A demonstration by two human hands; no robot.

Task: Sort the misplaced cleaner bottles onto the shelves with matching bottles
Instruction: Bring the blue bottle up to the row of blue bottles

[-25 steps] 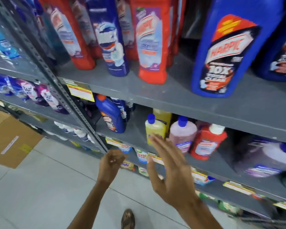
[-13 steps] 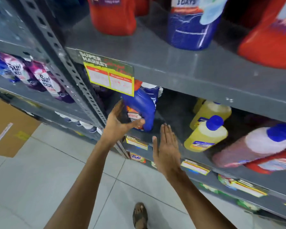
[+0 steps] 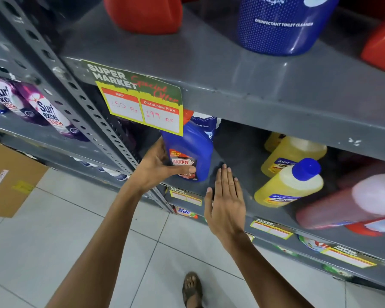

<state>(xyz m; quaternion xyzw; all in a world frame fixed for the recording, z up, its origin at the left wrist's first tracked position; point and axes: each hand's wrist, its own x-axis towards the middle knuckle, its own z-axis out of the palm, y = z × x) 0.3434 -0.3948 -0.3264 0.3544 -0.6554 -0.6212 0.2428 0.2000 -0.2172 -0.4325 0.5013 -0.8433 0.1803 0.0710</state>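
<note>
A blue Harpic bottle [image 3: 193, 145] with a red cap stands at the left end of the middle shelf [image 3: 238, 150], partly behind a price card. My left hand [image 3: 158, 167] wraps around its lower part, thumb across the label. A second blue bottle stands right behind it. My right hand [image 3: 226, 196] hovers flat and open just right of the bottle, fingertips over the shelf's front edge. Further right on the same shelf stand yellow bottles [image 3: 289, 185] with blue caps and a pink bottle [image 3: 351, 198].
The upper shelf [image 3: 209, 70] carries red bottles [image 3: 145, 12] and a blue toilet cleaner bottle [image 3: 280, 23]. A yellow price card [image 3: 142, 105] hangs from its edge. Purple Surf Excel pouches [image 3: 45, 112] fill the left rack. A cardboard box [image 3: 7, 176] lies on the tiled floor.
The view has closed in on the middle shelf. My left hand went from free in the air to gripping the blue Harpic bottle. My right hand moved left to beside it.
</note>
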